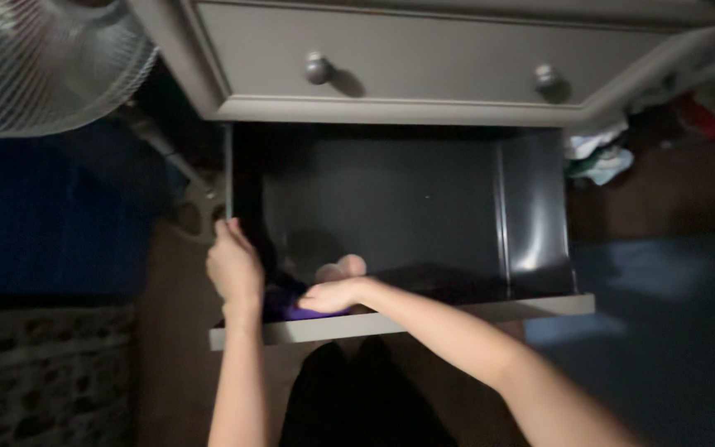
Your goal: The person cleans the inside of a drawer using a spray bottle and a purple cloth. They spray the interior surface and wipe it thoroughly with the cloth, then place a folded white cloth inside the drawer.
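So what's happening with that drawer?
A person is bent over an open drawer of a grey dresser. The left hand holds the drawer's left wall. The right hand reaches inside and rests on a purple cloth in the front left corner. The rest of the drawer looks dark and bare. A fan stands to the left.

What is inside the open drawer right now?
The open drawer holds a purple cloth in its front left corner, under the right hand. The left hand grips the left wall. The rest looks bare and dark; what lies beneath the hand is hidden.
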